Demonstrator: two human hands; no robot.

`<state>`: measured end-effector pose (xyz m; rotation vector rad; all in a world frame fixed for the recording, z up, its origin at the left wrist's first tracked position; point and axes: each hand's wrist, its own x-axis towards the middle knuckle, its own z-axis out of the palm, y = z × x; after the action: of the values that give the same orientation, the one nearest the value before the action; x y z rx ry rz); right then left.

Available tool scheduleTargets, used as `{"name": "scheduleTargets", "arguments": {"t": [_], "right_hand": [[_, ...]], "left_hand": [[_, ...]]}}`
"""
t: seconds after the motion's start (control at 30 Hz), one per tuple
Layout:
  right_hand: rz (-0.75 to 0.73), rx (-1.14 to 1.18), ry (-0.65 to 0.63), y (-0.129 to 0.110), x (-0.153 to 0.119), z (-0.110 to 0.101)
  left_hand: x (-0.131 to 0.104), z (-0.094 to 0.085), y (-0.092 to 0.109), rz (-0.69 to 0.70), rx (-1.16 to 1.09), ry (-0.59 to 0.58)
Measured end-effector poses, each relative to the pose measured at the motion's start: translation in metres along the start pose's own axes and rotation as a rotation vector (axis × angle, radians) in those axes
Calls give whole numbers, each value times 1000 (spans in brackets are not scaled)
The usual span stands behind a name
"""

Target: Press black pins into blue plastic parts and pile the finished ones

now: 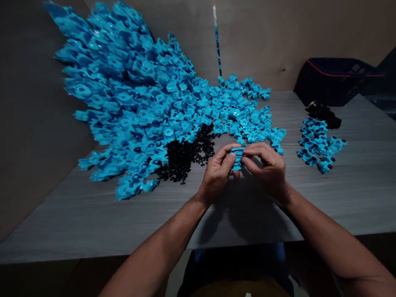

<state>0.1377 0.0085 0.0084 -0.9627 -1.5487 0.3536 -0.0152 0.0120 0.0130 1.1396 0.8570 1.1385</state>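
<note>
My left hand (219,167) is closed around a small blue plastic toy car body (236,159), with the thumb on its near side. The fingers of my right hand (265,165) pinch at the right edge of the same piece; whether a small black part is between them I cannot make out. The piece is held just above the table (148,227), its underside with dark gaps facing up. Left of my hands lies a heap of small black wheel axles (181,159). Behind it rises a large pile of similar blue car bodies (148,99).
At the right sits a small group of blue pieces with black wheels (321,144). Behind them are a dark object with a gold-coloured rim (324,113) and a dark bin with a red edge (334,84). A blue-and-white strip (218,45) stands against the back wall.
</note>
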Motion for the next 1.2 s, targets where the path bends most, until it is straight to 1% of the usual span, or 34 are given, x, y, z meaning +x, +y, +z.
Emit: {"name": "scheduleTargets", "arguments": {"t": [0.1, 0.17, 0.23, 0.3, 0.4, 0.53, 0.6, 0.77, 0.83, 0.93, 1.07, 1.2], "right_hand": [[174, 159, -24, 5, 0, -2], [290, 254, -73, 9, 2, -5], [356, 332, -130, 12, 4, -8], [386, 399, -175, 13, 7, -10], [415, 454, -207, 15, 10, -11], [427, 448, -206, 16, 9, -10], [399, 418, -208, 17, 7, -10], [260, 267, -189, 16, 3, -7], [237, 244, -185, 15, 1, -6], [261, 251, -185, 14, -1, -3], [352, 289, -199, 12, -2, -3], [435, 326, -205, 13, 0, -2]], "left_hand": [[0, 1, 1, 58, 52, 39], [-1, 2, 3, 87, 85, 68], [-2, 2, 4, 103, 107, 81], [-3, 2, 5, 121, 124, 83], [-3, 2, 5, 135, 137, 83], [-4, 2, 5, 119, 126, 87], [-4, 3, 5, 99, 111, 81], [-4, 5, 3, 56, 58, 78], [-4, 6, 3, 39, 46, 87], [-4, 7, 3, 11, 41, 98], [-4, 5, 2, -5, 27, 87], [-2, 4, -2, -50, -15, 75]]}}
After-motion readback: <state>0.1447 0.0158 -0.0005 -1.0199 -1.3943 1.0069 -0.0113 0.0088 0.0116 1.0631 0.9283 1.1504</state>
